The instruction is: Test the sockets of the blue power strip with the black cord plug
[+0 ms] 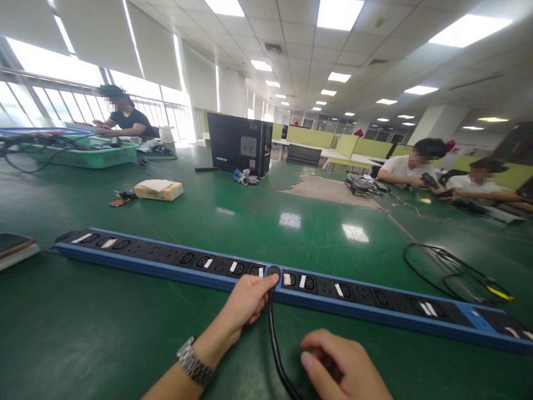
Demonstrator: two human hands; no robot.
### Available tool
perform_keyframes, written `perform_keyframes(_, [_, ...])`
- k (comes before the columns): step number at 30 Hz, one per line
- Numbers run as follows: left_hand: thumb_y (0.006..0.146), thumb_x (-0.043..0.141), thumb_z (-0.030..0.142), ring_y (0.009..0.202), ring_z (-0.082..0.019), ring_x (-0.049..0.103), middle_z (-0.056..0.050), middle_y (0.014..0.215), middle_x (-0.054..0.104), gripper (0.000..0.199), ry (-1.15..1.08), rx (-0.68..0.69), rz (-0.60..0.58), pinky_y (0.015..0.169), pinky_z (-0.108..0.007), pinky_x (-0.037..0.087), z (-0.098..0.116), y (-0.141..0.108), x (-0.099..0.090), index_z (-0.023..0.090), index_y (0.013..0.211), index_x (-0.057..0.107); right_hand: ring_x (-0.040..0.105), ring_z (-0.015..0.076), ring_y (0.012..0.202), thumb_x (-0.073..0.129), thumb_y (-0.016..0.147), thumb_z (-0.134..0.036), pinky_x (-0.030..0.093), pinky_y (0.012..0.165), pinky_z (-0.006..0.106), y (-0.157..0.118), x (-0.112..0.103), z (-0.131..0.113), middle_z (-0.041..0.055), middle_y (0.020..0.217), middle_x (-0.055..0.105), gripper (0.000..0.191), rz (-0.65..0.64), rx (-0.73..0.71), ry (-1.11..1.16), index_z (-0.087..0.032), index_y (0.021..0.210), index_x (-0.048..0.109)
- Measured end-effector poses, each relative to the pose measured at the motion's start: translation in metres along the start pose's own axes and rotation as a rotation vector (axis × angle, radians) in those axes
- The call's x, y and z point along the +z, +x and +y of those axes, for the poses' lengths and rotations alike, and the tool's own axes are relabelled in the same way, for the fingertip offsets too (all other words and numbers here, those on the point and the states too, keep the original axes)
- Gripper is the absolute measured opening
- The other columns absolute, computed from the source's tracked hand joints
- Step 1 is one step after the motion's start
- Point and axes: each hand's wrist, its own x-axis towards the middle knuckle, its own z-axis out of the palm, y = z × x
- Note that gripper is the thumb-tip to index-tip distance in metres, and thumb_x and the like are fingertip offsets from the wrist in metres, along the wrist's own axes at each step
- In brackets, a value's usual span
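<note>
A long blue power strip (166, 270) with black sockets and small white labels lies across the green table. Near its middle, my left hand (250, 300) grips a black plug (272, 272), thumb on top, at the strip's surface. From the plug a thick black cable (275, 344) runs down toward the bottom edge. My right hand (341, 364) is to the right of the cable, fingers curled with a gap between thumb and index finger, touching neither strip nor cable.
Beyond the strip are a yellow tissue pack (159, 190), a black computer case (237, 144) with gloves (246, 177), and a green basket (95, 155). A coiled black cable (447, 275) lies right. Several people sit around the table.
</note>
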Motion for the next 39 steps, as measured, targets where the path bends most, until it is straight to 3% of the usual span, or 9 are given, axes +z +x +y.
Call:
perform_keyframes(3, [0.078,0.053,0.056,0.041,-0.009,0.036,0.004,0.039,0.04,0.05,0.167,0.181,0.173,0.045,-0.024,0.026,0.008,-0.005,-0.017,0.018,0.044,0.049,0.061,0.0132,0.066,0.047,0.088,-0.041,0.041,0.061,0.021,0.03,-0.02,-0.017,-0.0001,0.072,0.068,0.028,0.044,0.133,0.007,-0.022,0.091,0.067])
perform_keyframes(6, [0.084,0.05,0.041,0.063,-0.015,0.053,0.001,0.062,0.06,0.03,0.507,0.492,0.378,0.061,-0.026,0.037,0.013,-0.003,-0.033,0.02,0.066,0.061,0.06,0.0155,0.062,0.04,0.089,-0.053,0.037,0.057,0.025,0.069,-0.03,-0.031,0.003,0.065,0.066,0.047,0.034,0.2,-0.218,-0.02,0.07,0.067])
perform_keyframes(10, [0.084,0.051,0.022,0.097,-0.02,0.059,-0.003,0.099,0.069,0.021,0.803,0.733,0.267,0.086,-0.033,0.042,0.004,0.015,-0.038,0.022,0.097,0.068,0.064,0.0208,0.064,0.031,0.084,-0.07,0.037,0.055,0.027,0.116,-0.024,-0.045,0.0098,0.066,0.069,0.067,-0.074,0.245,-0.462,-0.019,0.065,0.071])
perform_keyframes(14, [0.087,0.05,0.022,0.098,-0.02,0.059,-0.003,0.102,0.069,0.024,0.904,0.733,0.21,0.09,-0.037,0.042,-0.011,0.027,-0.032,0.024,0.101,0.069,0.067,0.0249,0.073,0.042,0.082,-0.054,0.043,0.06,0.03,0.136,-0.01,-0.052,0.0139,0.078,0.072,0.05,-0.07,0.225,-0.562,-0.017,0.079,0.075])
perform_keyframes(20, [0.091,0.046,0.025,0.1,-0.02,0.058,-0.003,0.104,0.068,0.027,0.945,0.717,0.193,0.091,-0.038,0.042,-0.011,0.025,-0.03,0.026,0.105,0.069,0.065,0.022,0.069,0.043,0.08,-0.046,0.039,0.057,0.027,0.134,-0.002,-0.053,0.012,0.074,0.072,0.043,0.004,0.244,-0.535,-0.018,0.072,0.074])
perform_keyframes(26, [0.092,0.043,0.03,0.099,-0.019,0.059,-0.003,0.104,0.068,0.029,0.947,0.748,0.172,0.089,-0.036,0.043,-0.009,0.027,-0.033,0.025,0.105,0.069,0.048,0.0128,0.053,0.041,0.082,-0.053,0.025,0.049,0.026,0.124,-0.07,-0.071,0.0037,0.053,0.054,0.051,0.308,0.286,-0.361,-0.016,0.054,0.061])
perform_keyframes(31, [0.092,0.042,0.03,0.1,-0.02,0.059,-0.003,0.105,0.068,0.03,0.959,0.771,0.191,0.09,-0.036,0.042,-0.011,0.028,-0.034,0.025,0.105,0.068,0.031,0.0088,0.045,0.049,0.075,-0.048,0.019,0.046,0.027,0.1,-0.109,-0.034,-0.0039,0.044,0.03,0.042,0.046,0.341,-0.134,-0.018,0.045,0.046])
perform_keyframes(35, [0.093,0.042,0.037,0.105,-0.022,0.057,-0.005,0.112,0.067,0.035,1.004,0.778,0.198,0.094,-0.039,0.039,-0.012,0.027,-0.034,0.023,0.115,0.064,0.026,0.0085,0.045,0.047,0.074,-0.044,0.017,0.047,0.028,0.085,-0.094,0.022,-0.0056,0.045,0.023,0.039,-0.063,0.451,-0.139,-0.02,0.044,0.037])
perform_keyframes(39, [0.093,0.041,0.04,0.106,-0.022,0.057,-0.005,0.111,0.068,0.035,1.032,0.786,0.188,0.093,-0.039,0.038,-0.011,0.026,-0.033,0.023,0.115,0.063,0.026,0.0088,0.045,0.046,0.075,-0.044,0.016,0.048,0.028,0.087,-0.08,0.043,-0.0057,0.045,0.022,0.04,-0.051,0.461,-0.17,-0.021,0.044,0.037])
